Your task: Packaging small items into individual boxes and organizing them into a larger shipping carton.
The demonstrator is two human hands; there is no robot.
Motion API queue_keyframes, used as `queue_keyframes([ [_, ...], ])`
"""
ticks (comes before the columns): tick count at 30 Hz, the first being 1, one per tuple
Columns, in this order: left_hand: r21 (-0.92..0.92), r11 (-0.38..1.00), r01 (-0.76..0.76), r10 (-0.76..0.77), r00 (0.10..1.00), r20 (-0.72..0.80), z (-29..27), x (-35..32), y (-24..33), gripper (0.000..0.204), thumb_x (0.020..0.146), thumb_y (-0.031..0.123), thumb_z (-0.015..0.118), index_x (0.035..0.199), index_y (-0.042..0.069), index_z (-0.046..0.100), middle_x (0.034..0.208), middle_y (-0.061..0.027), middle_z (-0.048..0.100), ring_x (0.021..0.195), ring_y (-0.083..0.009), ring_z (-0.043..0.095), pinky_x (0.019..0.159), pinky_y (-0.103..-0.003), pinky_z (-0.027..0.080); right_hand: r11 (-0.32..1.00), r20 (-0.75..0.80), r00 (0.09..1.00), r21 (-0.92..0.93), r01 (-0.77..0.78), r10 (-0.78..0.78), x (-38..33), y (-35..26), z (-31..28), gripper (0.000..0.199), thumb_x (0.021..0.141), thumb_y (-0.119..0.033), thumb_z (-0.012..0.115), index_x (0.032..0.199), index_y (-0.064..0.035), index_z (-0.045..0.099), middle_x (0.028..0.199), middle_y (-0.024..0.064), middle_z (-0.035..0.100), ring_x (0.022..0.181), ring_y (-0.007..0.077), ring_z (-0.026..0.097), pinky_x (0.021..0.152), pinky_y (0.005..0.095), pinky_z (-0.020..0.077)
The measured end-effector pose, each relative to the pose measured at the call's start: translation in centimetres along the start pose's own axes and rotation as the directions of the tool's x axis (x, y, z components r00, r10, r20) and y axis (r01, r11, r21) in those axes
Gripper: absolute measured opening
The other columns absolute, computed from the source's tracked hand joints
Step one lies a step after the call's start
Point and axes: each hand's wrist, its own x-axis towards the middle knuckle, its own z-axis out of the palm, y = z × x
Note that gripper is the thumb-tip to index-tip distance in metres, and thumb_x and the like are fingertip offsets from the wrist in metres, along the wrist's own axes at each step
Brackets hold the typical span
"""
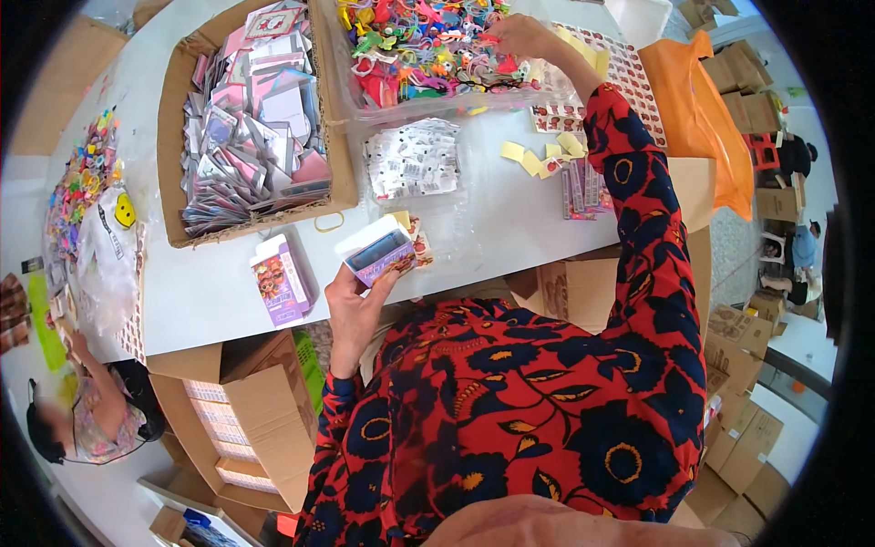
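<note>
White table (510, 228) fills the upper frame. At 11 o'clock: big cardboard box (173, 137) packed with flat pink and grey packets. At 12 o'clock: clear plastic bin (428, 105) full of small colourful toys. At 2 o'clock: orange bag (702, 100) hanging off the table edge. Centre: clear bag of white printed cards (413, 159); sticker sheet (629, 68) to its 2 o'clock, yellow paper scraps (547, 155) between them.

Your left hand (351, 310), just left of centre, is clenched around a small open carton (378, 251), white flap up, purple printed sides. It sits just above the near table edge. A second, matching purple carton (278, 283) lies flat on the table at its 9 o'clock, near but not touching.

Your right hand (519, 36) is at 12 o'clock, down in the toy bin, fingers among the toys. Can't tell whether it has pinched one.
</note>
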Motion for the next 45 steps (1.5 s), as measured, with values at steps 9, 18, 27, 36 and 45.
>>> queue_keyframes([
  [9,-0.011,1.000,0.010,-0.010,1.000,0.005,0.2,0.3,0.0,0.036,0.081,0.002,0.066,0.115,-0.003,0.055,0.098,-0.0077,0.065,0.087,-0.0099,0.059,0.078,-0.025,0.049,0.762,0.072,0.994,0.647,0.015,-0.081,-1.7,-3.6,-3.8,0.015,0.084,-0.015,0.063,0.084,-0.0001,0.065,0.065,0.0071,0.064,0.053,0.0130,0.061,0.046,0.0270,0.0478],
  [18,-0.010,0.999,-0.039,0.039,0.999,0.036,1.0,0.4,0.0,0.034,0.081,0.004,0.066,0.113,-0.004,0.056,0.098,-0.0077,0.066,0.087,-0.0101,0.058,0.079,-0.026,0.048,0.483,-0.005,1.000,0.876,0.014,-0.021,-5.9,-7.6,-7.9,0.024,0.085,-0.017,0.062,0.097,0.0040,0.062,0.081,0.0089,0.067,0.061,0.0156,0.063,0.054,0.0289,0.0508],
  [27,0.054,0.992,-0.117,0.112,0.990,0.086,2.2,1.1,-0.4,0.031,0.080,0.006,0.068,0.108,-0.003,0.057,0.089,-0.0045,0.066,0.077,-0.0071,0.056,0.070,-0.024,0.048,0.397,-0.206,0.975,0.891,0.220,-0.077,-11.9,-22.4,-8.6,0.024,0.089,-0.010,0.055,0.110,0.0014,0.058,0.098,0.0067,0.066,0.078,0.0080,0.059,0.068,0.0213,0.0477],
  [36,-0.268,0.963,-0.021,0.054,0.992,0.117,3.5,-1.5,1.6,0.032,0.083,0.004,0.065,0.112,-0.004,0.055,0.097,-0.0050,0.064,0.086,-0.0087,0.058,0.077,-0.025,0.048,0.261,-0.231,0.938,0.918,0.298,-0.259,-17.5,-29.0,-2.0,0.016,0.090,-0.004,0.054,0.105,0.0020,0.059,0.096,0.0062,0.066,0.091,0.0108,0.060,0.082,0.0238,0.0483],
  [45,-0.310,0.950,-0.040,0.074,0.992,0.098,3.2,-2.8,1.6,0.036,0.082,0.004,0.065,0.115,-0.004,0.053,0.097,-0.0055,0.063,0.087,-0.0091,0.058,0.078,-0.025,0.049,0.691,-0.474,0.749,0.335,0.640,-0.463,-18.7,-29.1,-1.3,0.019,0.078,0.002,0.062,0.096,-0.0034,0.066,0.095,0.0055,0.065,0.085,0.0163,0.060,0.067,0.0251,0.0500],
])
